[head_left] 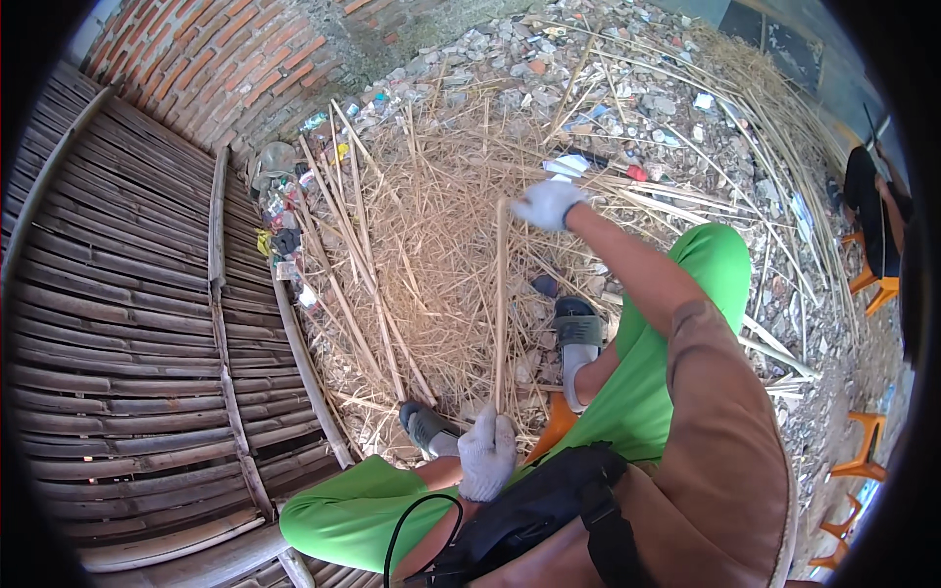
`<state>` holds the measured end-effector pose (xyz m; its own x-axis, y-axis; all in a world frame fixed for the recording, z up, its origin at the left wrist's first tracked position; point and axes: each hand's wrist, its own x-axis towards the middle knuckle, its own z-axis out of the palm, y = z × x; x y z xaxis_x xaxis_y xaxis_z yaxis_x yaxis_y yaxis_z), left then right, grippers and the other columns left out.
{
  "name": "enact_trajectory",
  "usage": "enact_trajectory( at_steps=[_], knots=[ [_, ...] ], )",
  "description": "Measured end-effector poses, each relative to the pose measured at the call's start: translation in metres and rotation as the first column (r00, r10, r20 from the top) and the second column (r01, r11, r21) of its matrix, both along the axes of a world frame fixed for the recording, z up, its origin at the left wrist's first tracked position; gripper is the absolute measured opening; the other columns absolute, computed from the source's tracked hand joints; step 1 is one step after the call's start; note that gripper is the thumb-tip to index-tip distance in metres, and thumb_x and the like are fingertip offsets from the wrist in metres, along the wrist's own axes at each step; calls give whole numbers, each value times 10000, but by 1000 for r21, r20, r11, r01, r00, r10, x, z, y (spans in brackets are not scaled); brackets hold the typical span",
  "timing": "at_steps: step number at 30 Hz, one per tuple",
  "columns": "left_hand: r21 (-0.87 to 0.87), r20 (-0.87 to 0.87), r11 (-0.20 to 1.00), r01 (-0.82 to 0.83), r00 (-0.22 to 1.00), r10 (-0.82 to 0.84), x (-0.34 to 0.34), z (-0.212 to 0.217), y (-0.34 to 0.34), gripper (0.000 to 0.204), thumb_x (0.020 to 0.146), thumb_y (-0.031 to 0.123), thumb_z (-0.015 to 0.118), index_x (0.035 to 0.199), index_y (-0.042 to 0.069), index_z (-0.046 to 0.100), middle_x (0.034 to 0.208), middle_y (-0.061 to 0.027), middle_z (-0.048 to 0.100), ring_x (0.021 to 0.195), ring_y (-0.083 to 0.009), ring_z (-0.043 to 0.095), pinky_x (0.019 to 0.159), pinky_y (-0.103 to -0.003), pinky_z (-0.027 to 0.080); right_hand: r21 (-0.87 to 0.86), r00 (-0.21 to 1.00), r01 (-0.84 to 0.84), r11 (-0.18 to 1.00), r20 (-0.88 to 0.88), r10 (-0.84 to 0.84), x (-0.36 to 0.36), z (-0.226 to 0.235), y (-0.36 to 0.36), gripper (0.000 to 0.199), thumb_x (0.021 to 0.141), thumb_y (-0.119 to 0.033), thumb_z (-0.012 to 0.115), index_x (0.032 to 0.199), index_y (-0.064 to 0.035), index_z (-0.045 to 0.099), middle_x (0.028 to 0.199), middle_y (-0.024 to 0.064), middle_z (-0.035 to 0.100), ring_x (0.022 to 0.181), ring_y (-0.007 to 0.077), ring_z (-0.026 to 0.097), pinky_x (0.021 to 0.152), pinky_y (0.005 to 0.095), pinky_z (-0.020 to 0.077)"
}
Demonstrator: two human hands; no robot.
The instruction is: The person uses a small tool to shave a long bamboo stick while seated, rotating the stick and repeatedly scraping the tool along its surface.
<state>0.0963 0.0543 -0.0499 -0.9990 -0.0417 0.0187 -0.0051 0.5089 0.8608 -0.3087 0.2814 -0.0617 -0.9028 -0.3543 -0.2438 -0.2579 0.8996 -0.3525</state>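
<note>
Over straw [441, 279], the left hand [487, 457] grasps a pale stick [501, 304]; whether the right hand [546, 206] holds its far end is unclear.

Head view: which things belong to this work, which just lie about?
In use:
long pale bamboo strip
white-gloved left hand, at its near end
white-gloved right hand, at its far end

Seemingly lying about:
crumpled yellow scrap
broken grey stones

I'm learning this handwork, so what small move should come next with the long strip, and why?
Probably close the right hand around the far end of the long strip: it is right by that end, though contact is unclear, while the left hand holds the near end, so both ends could be steadied.
</note>
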Motion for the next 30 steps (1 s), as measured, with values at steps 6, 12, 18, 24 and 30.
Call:
enact_trajectory(
  at_steps=[6,12,18,24,30],
  knots=[
    [338,304,929,-148,952,41,-8,13,-7,239,1138,236,575,1044,24,633,669,-62,626,542,-137,608,505,-326,482,-126,995,83,989,-40,-88,21,-28,-16,793,1072,-710,375,1165,-47,801,1116,280,784,1087,469,747,992,545,565],
    [497,460,819,-287,887,32,-10,10,-23,380,1142,317,604,1369,13,587,797,-22,640,525,-73,548,454,-258,446,-348,998,65,935,9,-66,69,2,-65,821,1087,-700,392,1055,42,741,966,323,740,975,519,710,934,560,536],
    [570,434,762,-307,900,38,-16,9,-21,466,1142,314,604,1483,3,542,776,-21,638,511,-73,544,441,-247,442,-351,989,149,925,47,-142,68,-5,-56,810,1075,-728,371,1210,-28,757,1145,297,762,1116,490,720,991,554,547],
    [565,497,759,-324,868,0,-25,15,-31,346,1146,262,581,1376,4,589,779,-36,628,527,-94,553,463,-246,446,-343,998,-18,939,-57,-2,97,12,-63,742,1082,-695,409,1174,-48,761,1076,283,765,1054,479,733,939,557,557],
    [632,498,688,-357,867,-8,-25,2,-34,287,1136,246,583,1307,19,626,753,-17,629,537,-86,552,480,-246,460,-129,968,-244,961,32,250,126,27,-81,671,1064,-700,452,1052,-127,800,925,227,780,911,447,766,840,554,604]
  ],
)
